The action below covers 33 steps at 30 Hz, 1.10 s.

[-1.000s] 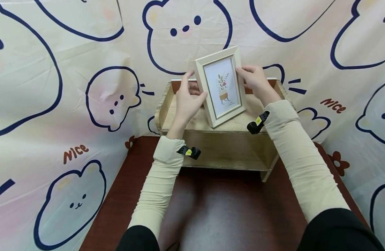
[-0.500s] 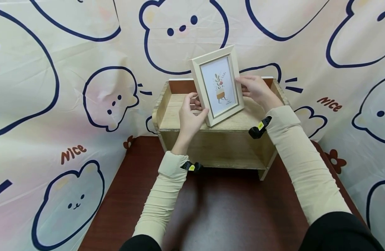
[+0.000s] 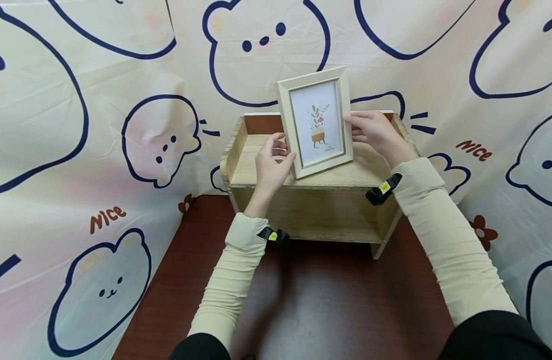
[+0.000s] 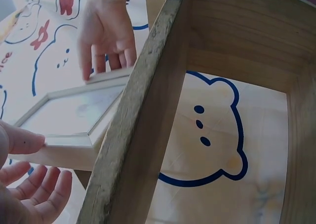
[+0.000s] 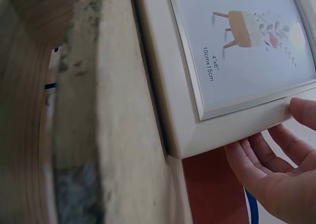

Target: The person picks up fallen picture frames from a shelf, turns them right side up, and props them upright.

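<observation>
A cream picture frame (image 3: pixel 289 130) stands slightly turned on the upper board of a small wooden shelf (image 3: pixel 312 235), a plant print behind its glass. On its right side my right hand (image 3: pixel 377 132) pinches the edge, thumb at the front and fingers behind; the right wrist view shows this hand (image 5: pixel 276 169) under the rim. My left hand (image 3: pixel 273 162) is at the lower left edge. In the left wrist view its thumb (image 4: pixel 24 140) touches the frame's side, while the relaxed fingers (image 4: pixel 54 189) lie below, seemingly apart from it.
The shelf's raised left side (image 3: pixel 233 150) and brown back panel (image 3: pixel 263 124) border the upper board. Beneath the shelf is a dark red-brown table (image 3: pixel 321 305). A cartoon-printed cloth (image 3: pixel 159 75) hangs behind and at both sides.
Both hands have slid down along the frame's edges. The frame has turned a little, its right side shifting right, and now faces more toward me. The shelf has stayed put.
</observation>
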Each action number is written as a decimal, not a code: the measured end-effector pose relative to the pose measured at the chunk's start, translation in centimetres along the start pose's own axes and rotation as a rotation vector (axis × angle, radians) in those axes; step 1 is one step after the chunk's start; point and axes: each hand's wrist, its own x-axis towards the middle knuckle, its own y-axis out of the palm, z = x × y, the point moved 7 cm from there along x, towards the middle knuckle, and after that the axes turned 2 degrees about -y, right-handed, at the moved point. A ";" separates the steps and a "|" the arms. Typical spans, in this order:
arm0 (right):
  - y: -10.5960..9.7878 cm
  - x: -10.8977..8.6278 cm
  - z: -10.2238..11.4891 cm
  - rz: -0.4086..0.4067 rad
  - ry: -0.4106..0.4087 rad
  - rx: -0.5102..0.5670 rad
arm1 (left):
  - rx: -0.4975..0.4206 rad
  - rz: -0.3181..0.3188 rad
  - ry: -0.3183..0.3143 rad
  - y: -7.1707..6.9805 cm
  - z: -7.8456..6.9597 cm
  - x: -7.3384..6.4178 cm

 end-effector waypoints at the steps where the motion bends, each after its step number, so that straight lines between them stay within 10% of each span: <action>1: -0.1 -0.2 0.0 0.000 -0.001 -0.002 | 0.006 0.003 -0.003 0.0 0.1 0.1; 33: -0.8 -4.0 -0.8 -0.079 -0.088 -0.028 | 0.005 0.115 -0.126 0.1 1.9 1.7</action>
